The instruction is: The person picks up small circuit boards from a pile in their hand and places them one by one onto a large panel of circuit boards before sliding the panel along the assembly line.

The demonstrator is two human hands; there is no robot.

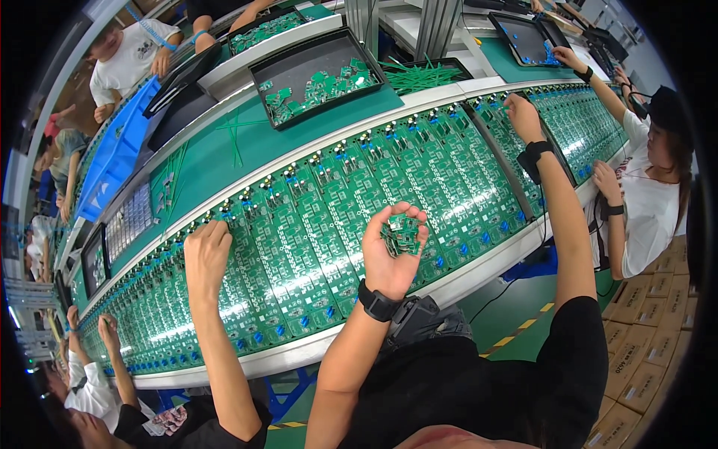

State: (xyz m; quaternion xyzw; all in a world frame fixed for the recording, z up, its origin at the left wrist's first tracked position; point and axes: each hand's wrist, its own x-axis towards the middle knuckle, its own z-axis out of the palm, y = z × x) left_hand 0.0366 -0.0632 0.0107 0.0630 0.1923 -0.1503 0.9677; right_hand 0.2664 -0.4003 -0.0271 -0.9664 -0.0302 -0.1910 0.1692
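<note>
Dead centre, left hand (393, 251) is cupped palm-up around a loose heap of small green modules (402, 230), above the conveyor of green circuit boards (314, 217). Risk, as I judge it: the heap sits high, so a tilt would spill modules onto the boards. Right hand (522, 116), at 1 o'clock, has fingertips down on a board; can't tell its grip. A co-worker's hand (208, 251) is at 9 o'clock. At 12 o'clock a black tray (299, 56) holds scattered green parts; at 1 o'clock another tray (516, 30) holds blue pieces.
</note>
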